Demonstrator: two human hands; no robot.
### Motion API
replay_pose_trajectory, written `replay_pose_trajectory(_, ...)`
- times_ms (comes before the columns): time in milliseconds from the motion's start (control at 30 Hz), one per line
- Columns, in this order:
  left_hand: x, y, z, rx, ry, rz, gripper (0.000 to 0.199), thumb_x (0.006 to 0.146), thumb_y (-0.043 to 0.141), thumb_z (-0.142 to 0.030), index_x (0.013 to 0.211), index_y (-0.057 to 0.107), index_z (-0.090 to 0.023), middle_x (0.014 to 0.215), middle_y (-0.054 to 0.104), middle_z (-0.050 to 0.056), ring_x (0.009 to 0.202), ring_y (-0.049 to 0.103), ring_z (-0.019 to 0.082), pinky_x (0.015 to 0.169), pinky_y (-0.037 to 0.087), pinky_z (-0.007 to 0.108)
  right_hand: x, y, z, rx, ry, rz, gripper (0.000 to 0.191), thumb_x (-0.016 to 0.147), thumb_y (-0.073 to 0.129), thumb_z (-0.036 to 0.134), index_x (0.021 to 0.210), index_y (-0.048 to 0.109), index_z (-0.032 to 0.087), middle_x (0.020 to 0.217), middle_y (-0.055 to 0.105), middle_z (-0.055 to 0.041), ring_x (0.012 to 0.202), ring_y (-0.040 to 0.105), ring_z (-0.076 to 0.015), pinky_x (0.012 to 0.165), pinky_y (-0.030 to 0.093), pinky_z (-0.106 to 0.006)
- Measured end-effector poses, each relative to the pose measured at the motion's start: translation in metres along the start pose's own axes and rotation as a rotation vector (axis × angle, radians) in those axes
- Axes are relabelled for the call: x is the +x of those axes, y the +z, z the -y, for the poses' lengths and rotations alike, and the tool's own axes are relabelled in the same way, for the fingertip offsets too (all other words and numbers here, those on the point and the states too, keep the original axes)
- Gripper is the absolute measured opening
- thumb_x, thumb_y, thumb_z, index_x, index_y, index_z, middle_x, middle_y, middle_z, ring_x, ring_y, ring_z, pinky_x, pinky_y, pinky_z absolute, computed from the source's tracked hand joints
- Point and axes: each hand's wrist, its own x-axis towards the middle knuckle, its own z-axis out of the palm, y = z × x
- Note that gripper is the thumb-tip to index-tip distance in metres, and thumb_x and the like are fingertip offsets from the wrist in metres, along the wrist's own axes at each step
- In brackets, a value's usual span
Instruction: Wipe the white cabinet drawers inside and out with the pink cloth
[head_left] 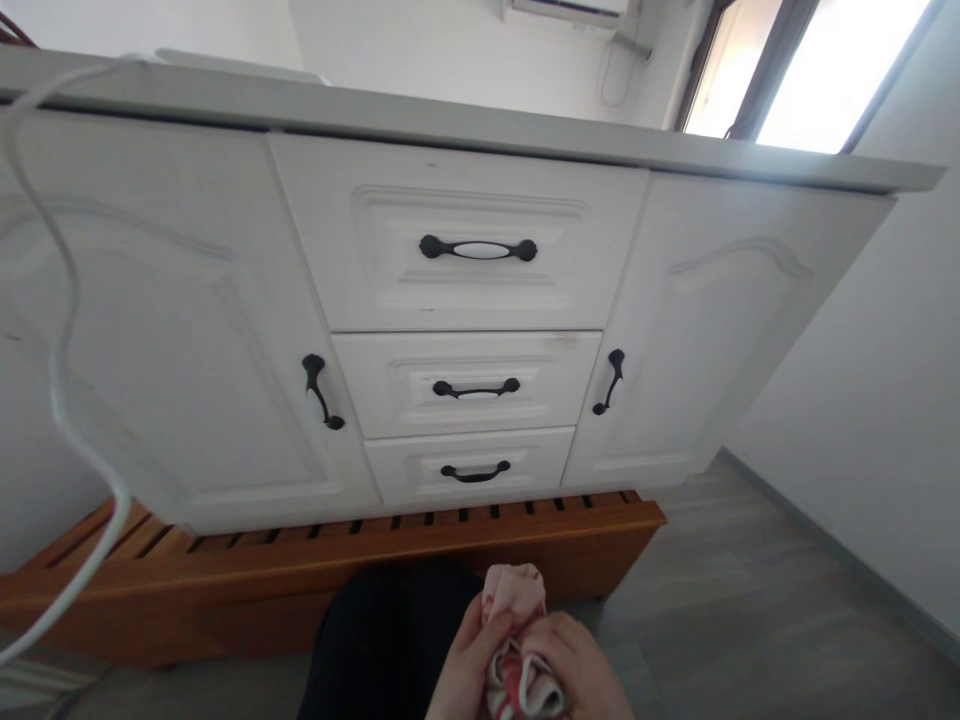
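Low in the head view, a pink cloth [514,592] with red and white parts is bunched up between both hands. My left hand [474,655] is closed round its left side, the thumb lying over the fabric. On the right side, my right hand [571,660] grips the same cloth with its fingers curled. The lower part of the bundle, with white edging and red patches, hangs between the palms. Both hands are over the floor, just in front of the wooden slatted base.
A white cabinet [480,290] with dark handles stands ahead on a brown wooden slatted base [420,540]. A white cable [67,400] hangs at the left from the countertop [450,120]. My dark-clad legs [382,640] are beside the hands. A window [802,75] is at the upper right.
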Motion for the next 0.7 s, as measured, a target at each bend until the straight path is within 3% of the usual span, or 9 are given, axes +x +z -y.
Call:
replay_pose_trajectory(200,0.006,-0.004,-0.004,0.113,0.035,-0.049,0.053,0.053,0.092,-0.045,0.093,0.071,-0.018,0.091,0.074,0.006,0.078,0.066,0.017,0.075,0.049,0.028,-0.005,-0.006,-0.001,0.090,0.181,-0.088,0.020,0.072,0.069,0.017,0.090,0.062,0.024,0.112,0.069,-0.0040,0.097,0.064,-0.0203,0.084,0.047,-0.027)
replay_pose_trajectory(333,0.013,-0.013,0.000,0.215,0.118,-0.035,0.049,0.059,0.088,-0.049,0.093,0.072,-0.018,0.092,0.074,0.006,0.085,0.065,0.018,0.079,0.049,0.028,-0.009,0.010,-0.009,-0.021,0.222,-0.137,0.031,0.067,0.076,0.020,0.095,0.064,0.027,0.094,0.068,0.0003,0.085,0.062,-0.0192,0.079,0.044,-0.028)
replay_pose_trajectory(433,0.017,-0.020,0.003,0.278,0.178,-0.063,0.048,0.062,0.085,-0.050,0.095,0.072,-0.017,0.094,0.074,0.007,0.088,0.065,0.021,0.082,0.050,0.031,-0.008,0.016,-0.019,-0.161,0.172,-0.075,0.029,0.069,0.080,0.030,0.095,0.067,0.030,0.091,0.068,0.0004,0.084,0.060,-0.0188,0.078,0.041,-0.029)
replay_pose_trajectory(533,0.016,-0.022,0.001,0.372,0.211,-0.077,0.048,0.064,0.083,-0.048,0.100,0.072,-0.018,0.103,0.074,0.009,0.097,0.066,0.026,0.089,0.050,0.036,-0.004,0.006,-0.020,-0.199,0.084,0.033,0.021,0.075,0.077,0.036,0.094,0.071,0.032,0.091,0.068,-0.0020,0.084,0.060,-0.0196,0.076,0.043,-0.030)
replay_pose_trajectory(633,0.011,-0.020,-0.007,0.528,0.210,-0.011,0.042,0.070,0.077,-0.041,0.106,0.071,-0.020,0.110,0.073,0.009,0.107,0.064,0.029,0.097,0.046,0.038,0.002,-0.014,-0.009,-0.103,0.105,-0.055,0.019,0.073,0.075,0.030,0.092,0.076,0.032,0.128,0.065,-0.0054,0.116,0.057,-0.0288,0.096,0.044,-0.039)
replay_pose_trajectory(700,0.007,-0.017,-0.013,0.705,0.217,0.048,0.034,0.073,0.070,-0.033,0.104,0.072,-0.020,0.107,0.073,0.009,0.105,0.064,0.028,0.097,0.045,0.038,0.005,-0.024,-0.003,-0.023,0.118,-0.106,0.015,0.072,0.075,0.027,0.085,0.077,0.032,0.153,0.047,0.0003,0.140,0.039,-0.0351,0.110,0.036,-0.048)
